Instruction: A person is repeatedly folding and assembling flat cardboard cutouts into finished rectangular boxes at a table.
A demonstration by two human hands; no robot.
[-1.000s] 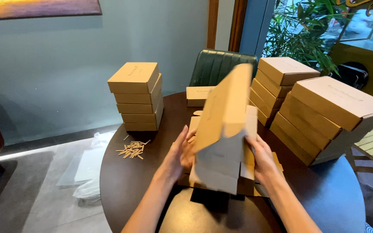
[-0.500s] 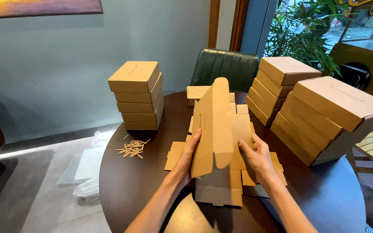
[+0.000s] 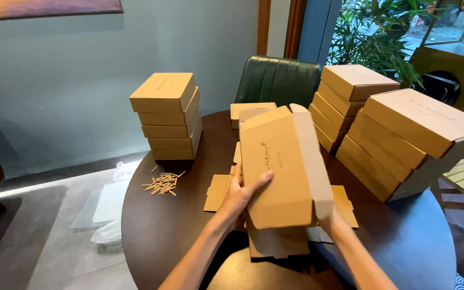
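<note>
Holding a folded cardboard box [image 3: 283, 166] w/ both hands, tilted up over the mid-near part of a round dark table [image 3: 157, 236]. Left hand [image 3: 243, 194] flat on the box's broad face, fingers spread, gripping its left edge. Right hand [image 3: 331, 219] mostly hidden behind the box's right side; seems to be supporting it from under/behind, exact grip can't be told.

Step, by my read: box looks nearly assembled, lid being closed or squared. Next move prob. needs flaps tucked in and edges pressed flush before it goes to a pile.

Under the box: flat cardboard blanks [image 3: 218, 190], unfolded, lying on the table.

Left, far: stack of finished boxes [image 3: 167, 115]. Right: two more stacks, one far [image 3: 347, 99], one nearer and leaning [image 3: 404, 142]. Small box [image 3: 251, 110] far centre.

Left of blanks: little heap of cardboard scraps [image 3: 162, 182].

Room: green chair [image 3: 277, 80] beyond table, teal wall [image 3: 81, 70], plants [image 3: 371, 43] far right, plastic bags [image 3: 106, 207] on grey floor at left.
</note>
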